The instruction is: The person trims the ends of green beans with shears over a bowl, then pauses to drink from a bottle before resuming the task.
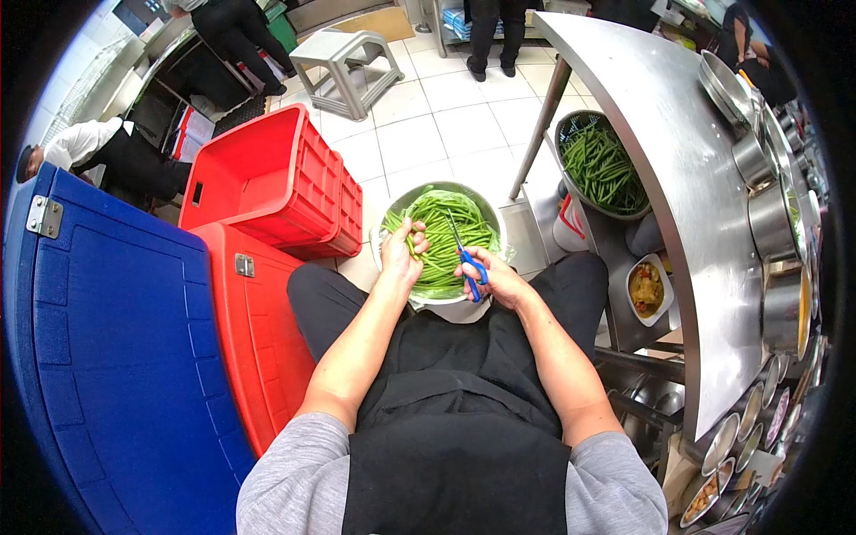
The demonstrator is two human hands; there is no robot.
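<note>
A bowl (497,209) full of long green beans (439,259) stands between my knees, with clear plastic (486,239) showing around the beans. My left hand (403,252) is closed over the left side of the bowl, its curled fingers around a few green beans that are mostly hidden. In my right hand (492,278) is a pair of scissors (471,267) with blue handles. The blades point up and away over the beans, to the right of my left hand.
Left are a blue cooler box (125,330), a red box (254,321) and red crates (259,178). A grey stool (343,67) stands ahead. Right, a steel table (660,178) bears pots; a basket of green beans (602,169) sits below. Other people (234,36) stand farther off.
</note>
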